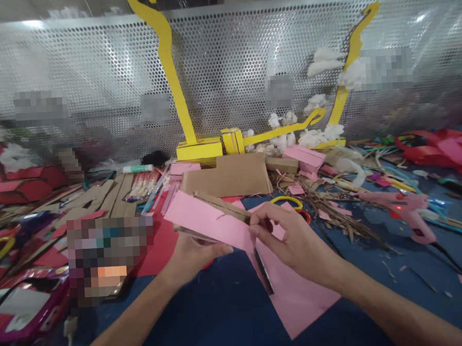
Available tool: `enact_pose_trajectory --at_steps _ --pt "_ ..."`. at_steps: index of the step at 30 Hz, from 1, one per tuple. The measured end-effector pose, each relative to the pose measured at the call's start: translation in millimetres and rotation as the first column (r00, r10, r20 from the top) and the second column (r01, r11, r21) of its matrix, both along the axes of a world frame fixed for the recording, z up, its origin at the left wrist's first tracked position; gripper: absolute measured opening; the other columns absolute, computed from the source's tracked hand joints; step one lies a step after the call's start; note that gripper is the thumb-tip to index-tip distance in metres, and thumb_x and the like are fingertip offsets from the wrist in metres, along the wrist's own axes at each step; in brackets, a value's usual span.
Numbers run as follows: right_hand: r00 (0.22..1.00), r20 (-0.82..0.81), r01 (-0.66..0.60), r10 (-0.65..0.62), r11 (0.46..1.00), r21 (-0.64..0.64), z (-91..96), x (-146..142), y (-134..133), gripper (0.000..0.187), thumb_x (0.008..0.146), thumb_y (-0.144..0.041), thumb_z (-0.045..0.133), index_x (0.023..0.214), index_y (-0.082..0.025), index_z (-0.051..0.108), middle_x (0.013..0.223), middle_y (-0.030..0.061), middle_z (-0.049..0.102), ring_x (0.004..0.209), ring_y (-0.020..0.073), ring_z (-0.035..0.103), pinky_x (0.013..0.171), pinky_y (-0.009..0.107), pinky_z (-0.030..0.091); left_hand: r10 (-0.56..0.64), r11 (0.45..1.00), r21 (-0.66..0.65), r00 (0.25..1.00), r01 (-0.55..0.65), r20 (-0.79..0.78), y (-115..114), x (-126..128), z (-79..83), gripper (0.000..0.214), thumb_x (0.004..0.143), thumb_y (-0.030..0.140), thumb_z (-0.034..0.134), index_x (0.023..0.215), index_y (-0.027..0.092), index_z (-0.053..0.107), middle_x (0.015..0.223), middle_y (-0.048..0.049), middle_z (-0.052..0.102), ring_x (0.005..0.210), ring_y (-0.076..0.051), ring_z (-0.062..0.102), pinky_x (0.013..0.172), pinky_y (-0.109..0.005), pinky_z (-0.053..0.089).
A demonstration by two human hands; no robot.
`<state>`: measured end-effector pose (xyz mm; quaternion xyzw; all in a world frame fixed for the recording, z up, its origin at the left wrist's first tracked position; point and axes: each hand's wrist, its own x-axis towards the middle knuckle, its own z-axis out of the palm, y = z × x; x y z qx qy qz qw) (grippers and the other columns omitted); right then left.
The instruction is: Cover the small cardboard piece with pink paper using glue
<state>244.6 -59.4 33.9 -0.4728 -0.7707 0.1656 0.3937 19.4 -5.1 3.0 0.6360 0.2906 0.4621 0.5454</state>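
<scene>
Here in the centre of the frame, the left hand [189, 263] cradles a cardboard box piece [227, 208] from below, thumb along its near edge, and across that piece lies pink paper [206, 218], slanting down to the right. In from the right comes the right hand [296, 236], finger and thumb closed in a narrow pinch on the paper's right end! Below, at lower centre, a pink sheet [303, 308] spreads over the blue tabletop [207, 319], a slim dark tool [264, 272] along its left edge; whether sheet and paper join, I can't tell. Yellow-handled scissors [286, 199] peek out behind the right hand, and at far right sits a pink glue gun [409, 205], red light glowing.
</scene>
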Motion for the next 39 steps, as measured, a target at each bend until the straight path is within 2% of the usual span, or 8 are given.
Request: enact_pose_trajectory --at_steps 3,10,18,23,30,35,39 --pt "1.000 -0.005 0.002 -0.002 1.000 0.000 0.5 -1 -1 0.017 0.098 -0.013 0.053 0.083 -0.022 0.054 0.082 -0.0008 0.061 0.075 0.0161 0.052 0.069 0.030 0.042 -0.020 1.000 0.014 1.000 0.020 -0.007 2 -2 -3.8 0.035 0.068 0.029 0.089 0.098 0.018 0.073 0.098 -0.0068 0.076 0.092 -0.024 0.069 0.082 -0.035 0.059" --pt "0.999 0.024 0.035 -0.034 0.999 -0.012 5.7 -4 -3 0.019 0.096 -0.009 0.055 0.082 -0.022 0.053 0.081 -0.0017 0.059 0.077 0.0164 0.050 0.070 0.031 0.038 -0.029 1.000 0.005 0.999 0.029 -0.014 4 -4 -6.9 0.039 0.067 0.027 0.089 0.101 0.018 0.073 0.101 -0.0078 0.077 0.094 -0.025 0.070 0.083 -0.034 0.058" --pt "0.999 0.028 0.047 -0.046 0.999 -0.024 6.4 -5 -4 0.021 0.096 -0.009 0.054 0.080 -0.022 0.052 0.081 -0.0023 0.059 0.077 0.0163 0.049 0.071 0.031 0.037 -0.113 0.994 -0.001 0.991 0.114 0.073 3 1 -0.7 0.045 0.069 0.023 0.088 0.111 0.018 0.071 0.111 -0.0097 0.076 0.100 -0.026 0.071 0.084 -0.033 0.060" --pt "0.998 0.036 0.058 -0.056 0.997 -0.044 5.5 -4 -5 0.019 0.096 -0.009 0.055 0.082 -0.022 0.053 0.083 -0.0019 0.060 0.080 0.0169 0.050 0.073 0.032 0.037 -0.120 0.992 -0.014 0.990 0.122 0.076 4 0 -2.6 0.044 0.069 0.022 0.089 0.108 0.015 0.071 0.104 -0.0102 0.078 0.094 -0.025 0.072 0.080 -0.031 0.060" --pt "0.998 0.034 0.048 -0.047 0.998 -0.031 4.1 -4 -4 0.018 0.096 -0.011 0.056 0.082 -0.022 0.055 0.082 -0.0018 0.061 0.079 0.0167 0.050 0.074 0.032 0.037 -0.116 0.992 -0.038 0.983 0.123 0.141 7 -1 -8.8 0.040 0.066 0.020 0.090 0.101 0.017 0.071 0.098 -0.0061 0.077 0.086 -0.021 0.070 0.078 -0.030 0.059" --pt "0.997 -0.074 0.037 -0.034 0.999 0.035 3.6 -1 -3 0.011 0.099 -0.020 0.055 0.090 -0.023 0.060 0.085 -0.0011 0.063 0.077 0.0155 0.054 0.072 0.031 0.040 -0.059 0.976 -0.190 0.966 0.109 0.253 10 -2 -17.1 0.041 0.064 0.025 0.093 0.098 0.019 0.071 0.093 -0.0018 0.075 0.087 -0.017 0.070 0.081 -0.028 0.059" --pt "0.984 -0.175 0.069 -0.045 0.989 0.128 4.9 2 -4 0.014 0.101 -0.021 0.050 0.105 -0.025 0.063 0.094 0.0011 0.066 0.082 0.0164 0.058 0.073 0.031 0.044 -0.075 0.915 -0.349 0.935 0.203 0.348 12 -5 -18.9 0.040 0.072 0.038 0.089 0.101 0.019 0.070 0.109 -0.0067 0.075 0.098 -0.022 0.071 0.087 -0.036 0.060"
